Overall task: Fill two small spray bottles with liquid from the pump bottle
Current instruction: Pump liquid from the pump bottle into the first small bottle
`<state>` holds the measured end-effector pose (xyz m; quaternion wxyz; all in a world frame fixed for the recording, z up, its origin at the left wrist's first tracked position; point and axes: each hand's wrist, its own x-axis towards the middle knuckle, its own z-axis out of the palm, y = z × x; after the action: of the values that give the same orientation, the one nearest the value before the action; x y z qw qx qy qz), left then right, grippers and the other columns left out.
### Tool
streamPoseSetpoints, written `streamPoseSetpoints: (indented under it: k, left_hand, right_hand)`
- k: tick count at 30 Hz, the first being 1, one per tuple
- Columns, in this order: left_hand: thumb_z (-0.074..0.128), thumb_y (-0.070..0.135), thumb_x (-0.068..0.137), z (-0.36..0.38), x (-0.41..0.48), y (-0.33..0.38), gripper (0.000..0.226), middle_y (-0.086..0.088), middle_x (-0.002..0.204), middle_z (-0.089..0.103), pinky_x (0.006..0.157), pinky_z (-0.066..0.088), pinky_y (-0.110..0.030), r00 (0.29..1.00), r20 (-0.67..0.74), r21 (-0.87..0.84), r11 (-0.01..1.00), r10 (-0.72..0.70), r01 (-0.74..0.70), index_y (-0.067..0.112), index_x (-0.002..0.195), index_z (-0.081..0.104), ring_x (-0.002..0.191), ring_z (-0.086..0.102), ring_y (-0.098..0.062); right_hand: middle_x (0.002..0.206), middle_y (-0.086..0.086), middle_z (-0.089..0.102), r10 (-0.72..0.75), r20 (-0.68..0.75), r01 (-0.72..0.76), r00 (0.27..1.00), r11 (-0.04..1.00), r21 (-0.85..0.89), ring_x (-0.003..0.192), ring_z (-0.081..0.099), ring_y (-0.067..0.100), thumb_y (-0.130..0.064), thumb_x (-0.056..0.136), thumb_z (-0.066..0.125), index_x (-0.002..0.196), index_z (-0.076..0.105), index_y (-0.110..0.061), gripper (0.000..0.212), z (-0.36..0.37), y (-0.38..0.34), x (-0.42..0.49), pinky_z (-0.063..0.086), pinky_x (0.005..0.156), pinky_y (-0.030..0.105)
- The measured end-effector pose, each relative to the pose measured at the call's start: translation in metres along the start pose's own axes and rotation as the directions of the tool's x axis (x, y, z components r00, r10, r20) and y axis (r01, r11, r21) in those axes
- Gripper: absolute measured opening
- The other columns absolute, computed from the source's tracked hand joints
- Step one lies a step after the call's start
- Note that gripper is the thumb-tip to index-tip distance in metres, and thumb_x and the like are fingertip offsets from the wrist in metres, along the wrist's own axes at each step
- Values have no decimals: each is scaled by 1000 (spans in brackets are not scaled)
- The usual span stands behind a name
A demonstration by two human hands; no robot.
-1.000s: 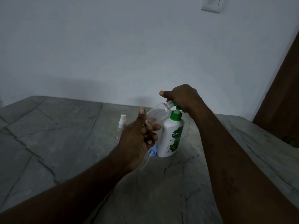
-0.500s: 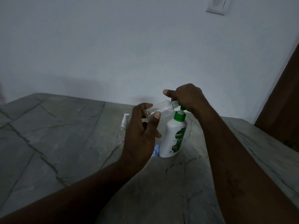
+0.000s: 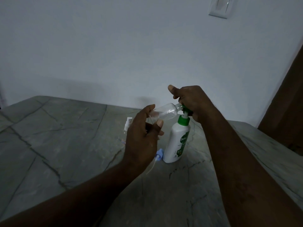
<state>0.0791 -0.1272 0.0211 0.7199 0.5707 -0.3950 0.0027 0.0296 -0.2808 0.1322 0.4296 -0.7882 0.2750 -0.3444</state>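
A white pump bottle (image 3: 177,141) with a green collar stands upright on the grey stone table (image 3: 57,136). My right hand (image 3: 191,99) is curled over its green pump head, thumb raised. My left hand (image 3: 142,133) grips the base of a clear, uncapped small spray bottle (image 3: 165,112), held nearly level with its mouth at the pump nozzle. A second small spray bottle (image 3: 127,128) with a white sprayer stands behind my left hand, partly hidden. A blue sprayer cap with its dip tube (image 3: 159,154) lies on the table beside the pump bottle.
A white wall rises just behind the table, with a light switch plate (image 3: 220,7) high at the right. A dark brown wooden panel (image 3: 288,104) stands at the right edge. The table edge runs diagonally at the right.
My left hand shifted its grip from under the small bottle to its base and tipped it closer to level. My right hand stayed on the pump head. The view drifted slightly.
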Motion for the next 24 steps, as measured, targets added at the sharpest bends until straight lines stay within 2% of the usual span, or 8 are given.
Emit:
streamPoseSetpoints:
  k: [5, 9, 11, 15, 18, 21, 24]
  left_hand:
    - [57, 29, 99, 1, 2, -2, 43, 11, 114, 64, 58, 55, -21, 999, 3, -34, 998, -51, 51, 24, 141, 50, 69, 69, -12]
    - [52, 36, 100, -1, 5, 0, 32, -3, 103, 72, 52, 51, -27, 991, 7, -154, 979, -134, 134, 15, 123, 61, 60, 65, -18]
    - [51, 41, 100, -2, 7, 3, 36, -7, 95, 75, 52, 48, -26, 964, 37, -288, 921, -261, 261, 11, 115, 65, 57, 63, -18]
    - [55, 54, 93, -4, 6, 7, 51, -10, 83, 72, 57, 45, -28, 861, 201, -455, 734, -468, 505, 7, 108, 68, 57, 57, -15]
    - [56, 54, 93, -7, 6, 7, 53, -10, 77, 68, 53, 39, -26, 824, 249, -497, 664, -508, 559, 4, 105, 65, 55, 52, -15]
    - [57, 56, 93, -9, 8, 8, 52, -9, 76, 67, 48, 39, -22, 814, 268, -502, 646, -516, 575, 6, 106, 65, 54, 50, -14]
    - [57, 57, 92, -10, 9, 9, 57, -9, 76, 66, 48, 39, -22, 819, 279, -506, 648, -501, 569, 5, 112, 65, 54, 50, -14]
  right_hand:
    - [60, -1, 51, -51, 67, 50, 996, 999, 15, 57, 47, 16, -51, 84, 76, 70, 69, -14, 40, 0, 3, 1, 41, 54, 27]
    - [65, -2, 59, -27, 132, 41, 991, 994, -97, 52, 51, 11, -50, 86, 73, 83, 73, -15, 36, -1, 4, 2, 40, 51, 22]
    - [70, 1, 61, 3, 148, 19, 989, 989, -146, 56, 51, 13, -47, 88, 72, 84, 74, -15, 32, 0, 3, 3, 42, 58, 25]
    - [88, 9, 65, 80, 164, -54, 983, 986, -155, 64, 53, 17, -37, 90, 70, 73, 72, -20, 24, 3, 8, 5, 43, 68, 31]
    - [108, 9, 68, 104, 199, -64, 975, 978, -197, 85, 60, 23, -37, 94, 66, 79, 75, -20, 24, 7, 14, 7, 48, 78, 36]
    - [107, 11, 69, 93, 185, -49, 978, 972, -231, 86, 60, 25, -40, 97, 60, 80, 75, -20, 31, 9, 14, 7, 49, 78, 38]
    - [106, 8, 69, 81, 132, -59, 988, 985, -163, 83, 57, 23, -34, 97, 58, 78, 73, -19, 28, 6, 10, 8, 46, 74, 38]
